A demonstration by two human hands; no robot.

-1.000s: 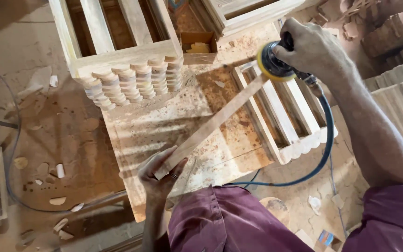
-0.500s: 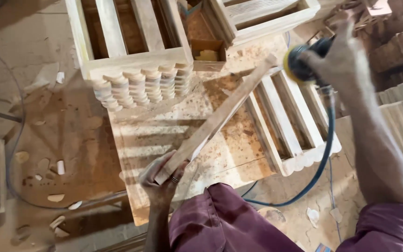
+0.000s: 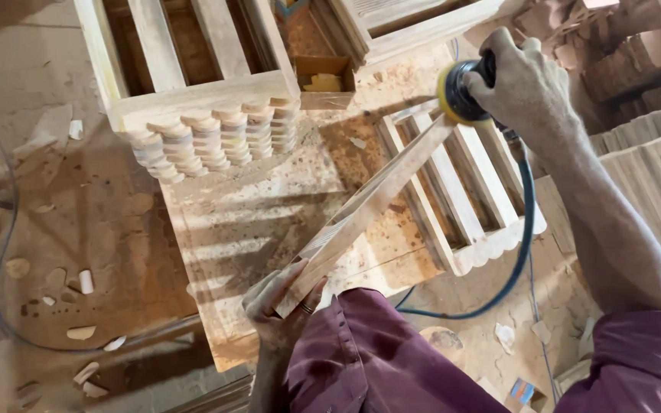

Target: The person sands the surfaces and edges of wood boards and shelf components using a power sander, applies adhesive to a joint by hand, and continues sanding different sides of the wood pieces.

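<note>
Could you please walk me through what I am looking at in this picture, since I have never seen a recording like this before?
There is no machine arm here: a person works with two bare hands, and the one camera sits on their head, looking down. The left hand grips the near end of a long wooden slat, which slopes up and away. The right hand holds a round sander with a yellow pad against the slat's far end; its blue cable trails down toward the floor. Underneath lies a flat board serving as the work surface. On it rest a slatted wooden frame and a row of turned wooden spindles. Wood scraps litter the floor at the left.
</note>
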